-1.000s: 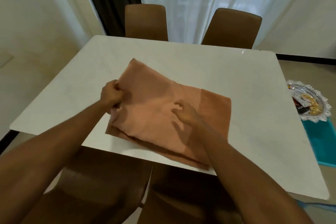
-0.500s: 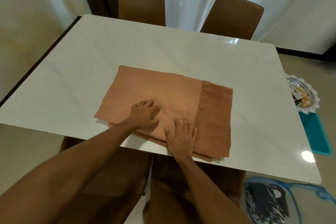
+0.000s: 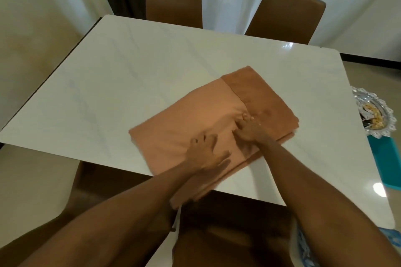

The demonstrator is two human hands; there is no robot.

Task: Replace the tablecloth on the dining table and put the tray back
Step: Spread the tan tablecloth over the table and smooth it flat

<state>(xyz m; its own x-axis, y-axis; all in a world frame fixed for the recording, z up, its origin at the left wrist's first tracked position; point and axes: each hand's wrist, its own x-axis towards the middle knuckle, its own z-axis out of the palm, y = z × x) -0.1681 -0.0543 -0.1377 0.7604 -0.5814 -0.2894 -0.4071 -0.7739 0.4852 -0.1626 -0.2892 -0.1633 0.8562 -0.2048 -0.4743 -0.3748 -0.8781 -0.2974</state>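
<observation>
Left hand (image 3: 206, 151) and right hand (image 3: 249, 131) press flat, fingers straight, side by side on the folded cloth (image 3: 195, 115). It lies at the table (image 3: 152, 67) near edge, overhanging. Tray (image 3: 375, 115) sits right, off the table; chairs (image 3: 173, 0) stand far.

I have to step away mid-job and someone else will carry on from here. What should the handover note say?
Left hand: flat on the folded tablecloth, gripping nothing.
Right hand: also rests on it, fingertips near the darker band, no visible grip.
Tablecloth: folded, at the near edge of the dining table, one corner hanging over.
Tray: off the table to the right, on a teal surface.
Done: the folded cloth lies on the uncovered tabletop.
Left: spread a cloth over the table, then put the tray back.
</observation>
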